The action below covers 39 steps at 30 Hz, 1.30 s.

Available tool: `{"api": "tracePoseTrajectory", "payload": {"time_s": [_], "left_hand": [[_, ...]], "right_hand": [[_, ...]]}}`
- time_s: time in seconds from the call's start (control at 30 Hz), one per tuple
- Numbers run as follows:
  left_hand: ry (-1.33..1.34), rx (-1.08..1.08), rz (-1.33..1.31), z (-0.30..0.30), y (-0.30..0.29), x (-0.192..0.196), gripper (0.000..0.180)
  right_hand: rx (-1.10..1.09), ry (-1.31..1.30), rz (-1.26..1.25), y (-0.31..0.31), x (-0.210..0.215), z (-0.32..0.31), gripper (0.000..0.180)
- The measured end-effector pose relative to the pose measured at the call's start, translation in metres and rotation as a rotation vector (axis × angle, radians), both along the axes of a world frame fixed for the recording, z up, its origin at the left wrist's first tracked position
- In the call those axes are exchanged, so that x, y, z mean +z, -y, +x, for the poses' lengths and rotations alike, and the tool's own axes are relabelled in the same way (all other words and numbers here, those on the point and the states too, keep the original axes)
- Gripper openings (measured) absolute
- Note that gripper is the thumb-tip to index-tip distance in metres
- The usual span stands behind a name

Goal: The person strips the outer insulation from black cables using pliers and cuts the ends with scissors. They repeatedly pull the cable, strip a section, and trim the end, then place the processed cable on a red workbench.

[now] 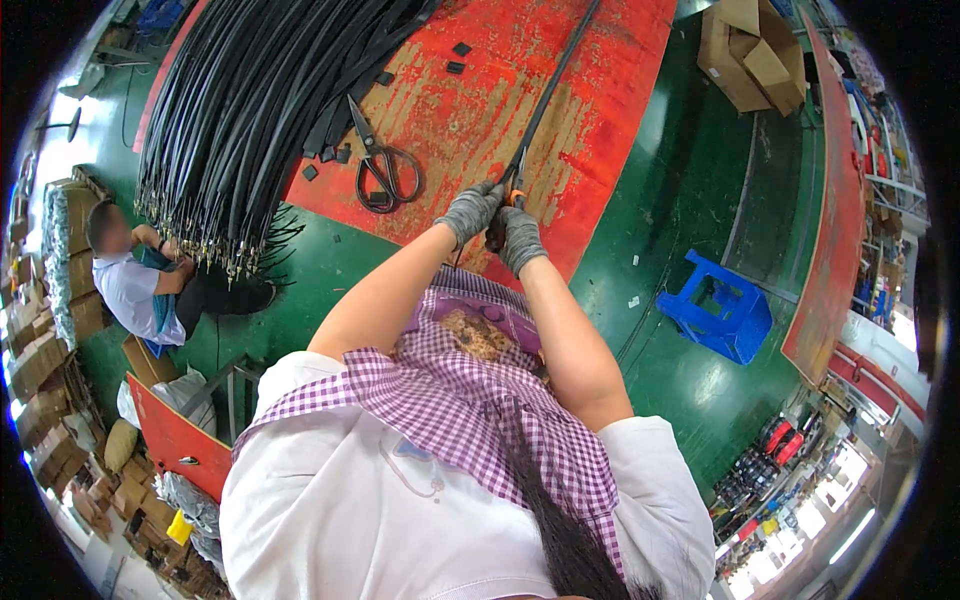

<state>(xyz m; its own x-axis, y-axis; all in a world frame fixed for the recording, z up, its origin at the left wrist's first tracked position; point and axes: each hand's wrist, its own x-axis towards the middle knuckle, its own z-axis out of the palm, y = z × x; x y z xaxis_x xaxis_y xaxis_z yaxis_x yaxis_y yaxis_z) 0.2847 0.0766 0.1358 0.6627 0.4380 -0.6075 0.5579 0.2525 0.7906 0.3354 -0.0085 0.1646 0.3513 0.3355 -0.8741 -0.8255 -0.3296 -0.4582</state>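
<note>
Both my hands wear grey gloves and meet at the near end of the red worktable. My left hand [472, 213] is closed around the near end of a long black cable [550, 95], which runs away from me up the table. Right beside it, my right hand [521, 240] is wrapped round a small hand tool [515, 196] with an orange part; its exact kind is mostly hidden by my fingers. To the left lie large scissors [380, 165] with dark handles, blades pointing away. Small black cut-off pieces [461, 48] are scattered over the worn tabletop.
A thick bundle of black cables [250, 120] hangs over the table's left edge, metal ends downward. A seated person [140, 270] has hands at those ends. A blue plastic stool [718, 308] stands right on the green floor, with a cardboard box [752, 58] farther off.
</note>
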Motion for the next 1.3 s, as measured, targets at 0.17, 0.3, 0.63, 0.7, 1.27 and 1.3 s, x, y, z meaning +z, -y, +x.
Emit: {"api": "tracePoseTrajectory", "payload": {"time_s": [0.17,0.3,0.63,0.7,1.27,1.3], "left_hand": [[0.004,0.095,-0.457,-0.013,0.000,0.022,0.028],[-0.012,0.021,-0.537,-0.037,0.008,0.023,0.027],[-0.043,0.205,-0.414,-0.070,0.038,0.007,0.027],[-0.057,0.109,-0.152,-0.076,0.040,0.006,0.029],[-0.056,-0.301,0.046,-0.112,0.053,-0.036,0.033],[-0.086,-0.331,0.083,-0.116,0.052,-0.026,0.035]], "right_hand": [[0.023,-0.083,-0.017,0.008,-0.021,0.017,0.005],[0.061,0.002,-0.040,0.013,-0.052,0.021,0.005],[0.114,-0.040,0.014,0.013,-0.057,0.021,0.018],[0.128,-0.014,-0.002,0.014,-0.064,0.021,0.017],[0.176,0.058,-0.039,-0.001,-0.024,0.014,0.006],[0.163,-0.040,-0.056,-0.002,-0.021,0.014,0.008]]}}
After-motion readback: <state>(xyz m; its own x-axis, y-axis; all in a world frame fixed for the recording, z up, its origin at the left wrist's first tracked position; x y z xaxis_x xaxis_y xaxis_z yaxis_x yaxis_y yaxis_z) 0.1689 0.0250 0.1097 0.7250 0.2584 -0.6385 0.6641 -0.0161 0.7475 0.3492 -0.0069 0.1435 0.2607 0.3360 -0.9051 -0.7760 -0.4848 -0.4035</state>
